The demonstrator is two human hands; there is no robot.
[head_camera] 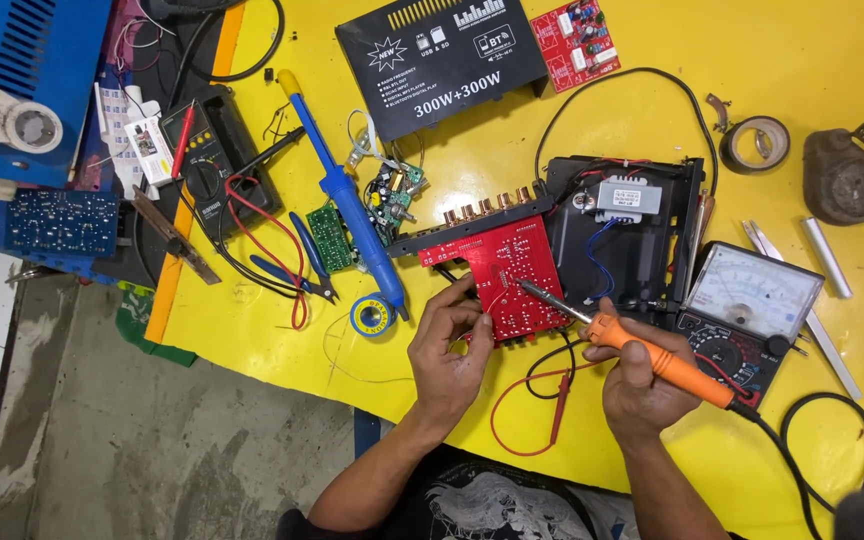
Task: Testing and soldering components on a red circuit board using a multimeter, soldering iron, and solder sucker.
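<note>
A red circuit board (508, 262) lies on the yellow table (252, 330), joined to a black open chassis (642, 250) with a transformer inside. My left hand (449, 345) pinches the board's lower left edge. My right hand (642, 385) grips an orange-handled soldering iron (664, 362); its metal tip rests on the middle of the red board. A black cable runs from the iron's handle to the right.
An analog multimeter (752, 310) sits right of the chassis. A blue desoldering pump (347, 200), solder reel (370, 317), small green boards and blue pliers lie at left. A black amplifier panel (442, 55), tape roll (760, 142) and digital multimeter (214, 160) stand farther back.
</note>
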